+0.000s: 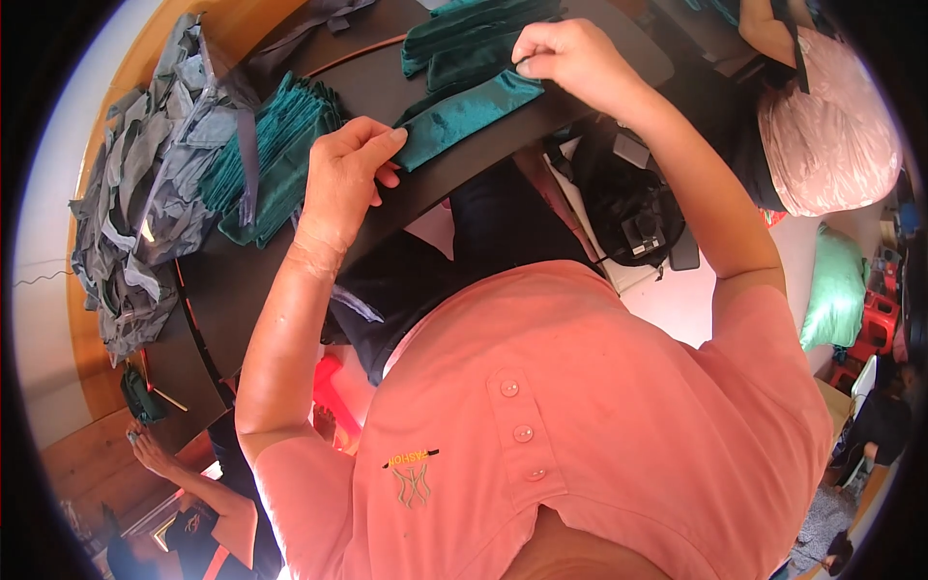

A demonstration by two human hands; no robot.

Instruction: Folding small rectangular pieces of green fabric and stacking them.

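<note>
At the table (372, 89), the left hand (340, 174) is pinching one end of a teal strip (474, 118) between thumb and fingers, while the right hand (570, 60) is holding the other end in a narrow fingertip pinch; something dark is showing there, too small to make out. The strip is stretching between the hands over the table's near edge; whether it is touching the top, I cannot tell. A teal pile (275, 159) is resting on the table's left part, a green stack (449, 48) is lying toward its far side, and a grey heap (159, 184) is spreading at its left end. Handling this shiny cloth well is probably calling for light pinches at the corners and even tension, so that the long edges are running straight without puckering. As for writing, the pink shirt (619, 387), on the table's near side, is carrying short yellow lettering (411, 458) beside an embroidered emblem (412, 485); no label is showing on the strip.
</note>
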